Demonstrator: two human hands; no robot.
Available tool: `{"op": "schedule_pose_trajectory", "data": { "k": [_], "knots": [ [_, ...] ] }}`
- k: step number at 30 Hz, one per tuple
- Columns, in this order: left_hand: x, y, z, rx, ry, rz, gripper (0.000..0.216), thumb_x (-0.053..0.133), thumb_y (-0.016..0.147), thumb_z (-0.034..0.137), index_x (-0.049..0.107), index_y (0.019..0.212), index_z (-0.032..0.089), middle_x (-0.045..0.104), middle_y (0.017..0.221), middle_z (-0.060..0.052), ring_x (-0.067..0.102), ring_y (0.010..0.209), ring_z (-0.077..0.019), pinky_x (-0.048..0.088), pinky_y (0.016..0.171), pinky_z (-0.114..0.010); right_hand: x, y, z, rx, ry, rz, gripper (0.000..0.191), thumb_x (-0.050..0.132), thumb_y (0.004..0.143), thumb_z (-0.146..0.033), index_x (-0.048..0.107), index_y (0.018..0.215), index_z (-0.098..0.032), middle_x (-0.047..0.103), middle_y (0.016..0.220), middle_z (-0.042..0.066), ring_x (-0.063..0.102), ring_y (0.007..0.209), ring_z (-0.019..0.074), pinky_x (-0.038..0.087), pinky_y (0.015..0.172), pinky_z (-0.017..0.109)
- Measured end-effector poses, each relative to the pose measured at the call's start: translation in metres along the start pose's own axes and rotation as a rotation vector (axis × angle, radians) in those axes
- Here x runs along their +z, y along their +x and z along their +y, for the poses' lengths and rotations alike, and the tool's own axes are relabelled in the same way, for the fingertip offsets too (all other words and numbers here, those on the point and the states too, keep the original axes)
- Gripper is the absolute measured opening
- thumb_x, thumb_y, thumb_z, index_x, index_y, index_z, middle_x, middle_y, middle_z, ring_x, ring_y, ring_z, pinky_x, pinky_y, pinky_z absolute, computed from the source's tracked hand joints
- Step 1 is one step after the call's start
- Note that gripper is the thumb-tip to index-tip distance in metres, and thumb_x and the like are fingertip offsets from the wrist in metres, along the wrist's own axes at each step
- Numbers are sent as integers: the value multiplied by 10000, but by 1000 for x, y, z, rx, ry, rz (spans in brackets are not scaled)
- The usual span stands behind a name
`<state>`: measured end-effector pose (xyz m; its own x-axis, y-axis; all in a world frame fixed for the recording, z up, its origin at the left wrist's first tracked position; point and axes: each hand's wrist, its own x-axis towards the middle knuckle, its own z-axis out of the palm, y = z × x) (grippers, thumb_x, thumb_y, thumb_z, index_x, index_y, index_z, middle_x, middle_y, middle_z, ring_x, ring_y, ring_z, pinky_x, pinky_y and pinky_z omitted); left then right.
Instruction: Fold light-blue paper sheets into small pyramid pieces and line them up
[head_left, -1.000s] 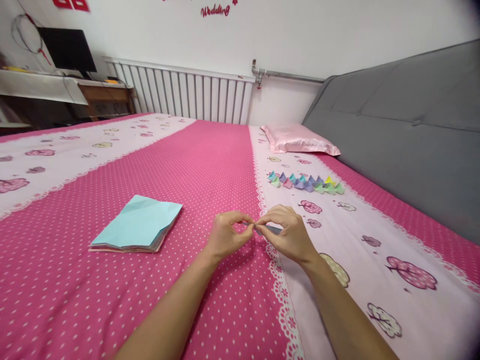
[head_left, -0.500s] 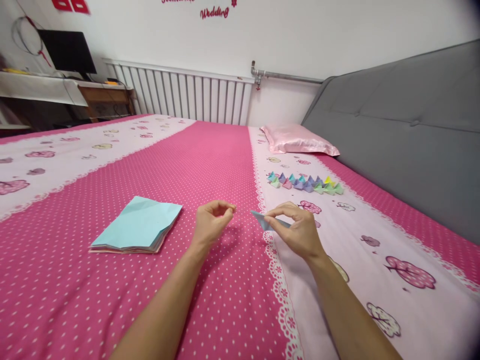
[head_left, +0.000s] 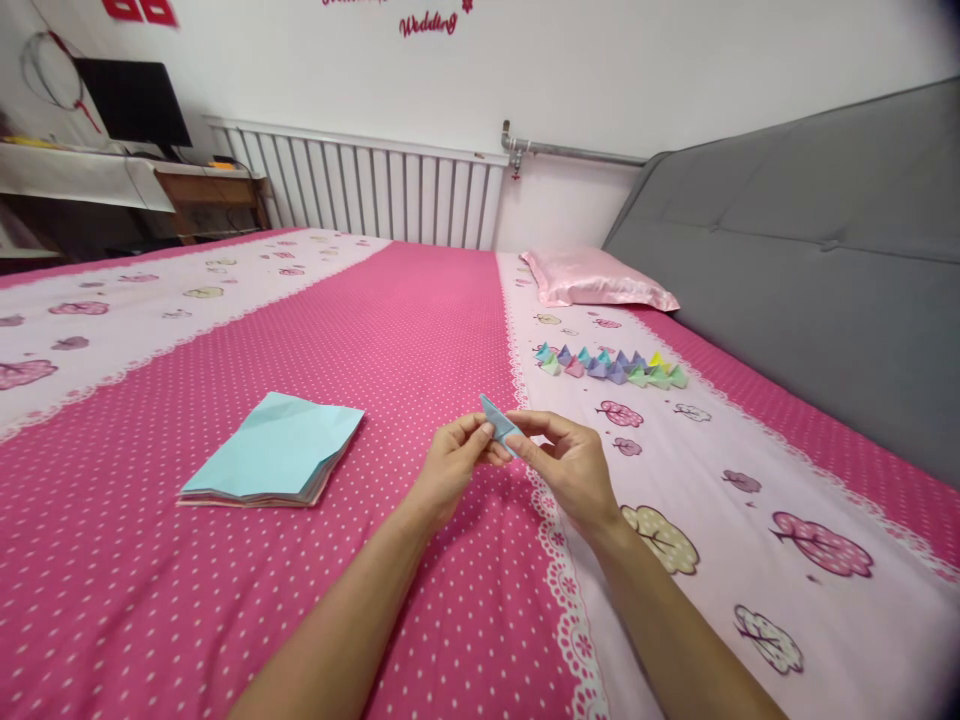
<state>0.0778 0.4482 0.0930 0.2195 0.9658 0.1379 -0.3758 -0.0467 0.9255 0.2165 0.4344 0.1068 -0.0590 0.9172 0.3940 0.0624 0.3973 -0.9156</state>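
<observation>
Between my two hands is a small folded piece of light blue paper (head_left: 498, 420), tilted, with one pointed corner upward. My left hand (head_left: 454, 462) pinches its left side between thumb and fingers. On the other side, my right hand (head_left: 568, 458) grips the right edge, thumb in front and fingers behind. Part of the folded paper is hidden by my fingers. To the left lies a stack of square paper (head_left: 277, 446), its top sheet light blue. Beyond my right hand, several small folded paper pieces (head_left: 616, 372) in blue, purple, green, pink and yellow stand in two rows.
A bed with a pink dotted cover (head_left: 420, 320) spreads under everything. A pink satin pillow (head_left: 596, 279) lies near the grey headboard (head_left: 795, 240). Behind the bed stand a white radiator (head_left: 360, 185) and, at far left, a desk with a black monitor (head_left: 135, 103).
My right hand has brought the folded paper left, and my left hand has moved right and taken hold of it too. The paper has turned from nearly flat to point upward.
</observation>
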Motion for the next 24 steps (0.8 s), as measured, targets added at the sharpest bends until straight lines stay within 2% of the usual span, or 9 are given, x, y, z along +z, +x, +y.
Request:
{"op": "schedule_pose_trajectory", "data": {
  "k": [3,10,15,19,24],
  "knots": [
    [-4,1,0,26,-104,12,157,625,753,286,608,782,133,607,658,-6,547,591,-78,439,624,-201,-2,0,-1,19,78,-57,316,696,700,-291,651,1006,-221,677,985,54,622,881,177,514,675,280],
    [-7,2,-1,28,-133,-7,135,573,793,267,624,805,143,593,703,-14,517,630,-83,397,632,-204,-6,2,-1,41,136,-96,200,684,713,-269,682,908,-222,699,907,41,642,833,158,522,703,283],
    [-7,1,1,42,-62,-35,142,560,800,281,623,800,153,559,655,6,476,599,-78,373,619,-204,-5,3,-1,-19,-11,-72,221,629,747,-261,678,951,-192,699,930,71,649,840,182,522,671,291],
    [-3,-1,3,56,132,-42,196,561,790,296,652,830,127,543,612,4,442,559,-79,349,571,-207,-3,2,-4,-102,-201,-58,249,595,755,-215,668,992,-195,699,878,47,641,710,144,498,589,243],
    [1,-2,2,76,304,-36,305,538,805,338,632,1013,136,613,772,-35,480,610,-99,393,594,-231,2,0,-1,-139,-334,46,231,584,751,-196,663,968,-198,677,869,25,610,692,125,485,597,228]
  ]
}}
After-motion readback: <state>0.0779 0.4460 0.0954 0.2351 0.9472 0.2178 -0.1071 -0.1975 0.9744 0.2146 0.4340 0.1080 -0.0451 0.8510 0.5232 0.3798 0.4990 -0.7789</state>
